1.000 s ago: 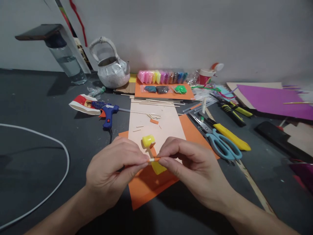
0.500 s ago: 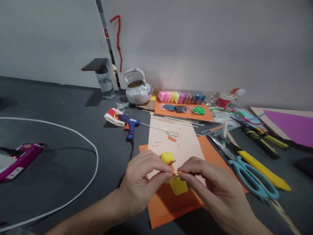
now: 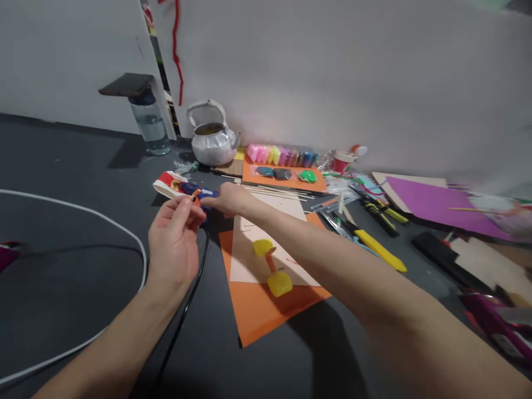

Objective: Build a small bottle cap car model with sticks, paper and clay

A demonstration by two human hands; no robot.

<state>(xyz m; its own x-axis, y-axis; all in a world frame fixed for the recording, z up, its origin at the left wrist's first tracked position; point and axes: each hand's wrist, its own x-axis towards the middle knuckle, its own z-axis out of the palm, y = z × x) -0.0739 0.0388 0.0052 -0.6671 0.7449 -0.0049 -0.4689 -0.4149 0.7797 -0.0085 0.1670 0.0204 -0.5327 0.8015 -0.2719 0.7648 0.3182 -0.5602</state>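
Progress, as judged: two yellow blocks (image 3: 263, 247) and the orange strip (image 3: 271, 262) between them appear assembled, lying on the cream sheet (image 3: 245, 271) with the lower block at its near edge; the small orange piece (image 3: 195, 194) is separate from them, so its attachment seems outstanding. Whether it carries any glue, I cannot tell. My left hand (image 3: 174, 238) pinches this piece between thumb and index finger, holding it at 1 o'clock from my palm, just beside the blue glue gun (image 3: 208, 193). My right hand (image 3: 228, 200) reaches across with fingers curled at the gun, which sits at 9 o'clock from it; blur and overlap prevent confirming a full grip. The yellow-and-orange assembly lies well apart, at 4 o'clock from my left hand and 5 o'clock from my right.
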